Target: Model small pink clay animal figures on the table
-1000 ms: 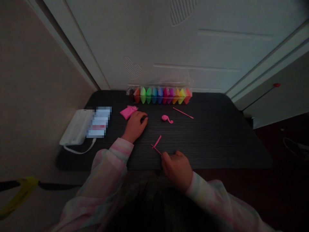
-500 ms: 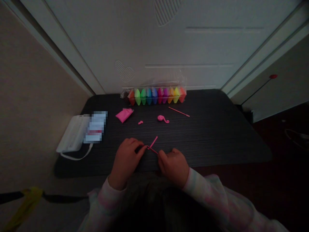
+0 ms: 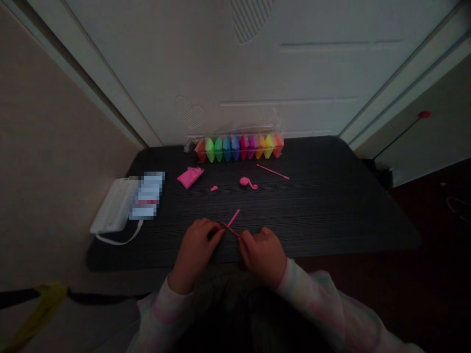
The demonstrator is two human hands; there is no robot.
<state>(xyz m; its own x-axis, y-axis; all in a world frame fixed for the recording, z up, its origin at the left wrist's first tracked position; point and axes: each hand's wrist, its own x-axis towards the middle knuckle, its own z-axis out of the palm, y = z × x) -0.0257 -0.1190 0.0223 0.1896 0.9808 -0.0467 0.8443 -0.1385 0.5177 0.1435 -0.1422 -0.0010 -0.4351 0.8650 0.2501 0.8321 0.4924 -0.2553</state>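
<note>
Near the table's front edge, my right hand [image 3: 264, 255] is closed around a thin pink modelling tool [image 3: 230, 229]. The tool's tip crosses the lower end of a thin pink clay strip [image 3: 234, 217] that slants up and to the right. My left hand [image 3: 198, 250] has thumb and forefinger pinched at that lower end, which the fingers partly hide. Farther back lie a pink clay piece with a coiled head and a curling tail [image 3: 244, 182] and a small pink clay scrap [image 3: 214, 188].
A second pink modelling tool [image 3: 273, 171] lies at back right. A pink clay packet [image 3: 190, 177] sits left of centre, before a clear bag of coloured clay packets [image 3: 235, 148]. At left are a white case [image 3: 114, 206], a blurred phone-like rectangle [image 3: 147, 196] and a white cable [image 3: 119, 241].
The tool tip in my right hand has moved slightly left across the strip's lower end. My left hand has shifted a little down and stays pinched. The other clay pieces lie as before.
</note>
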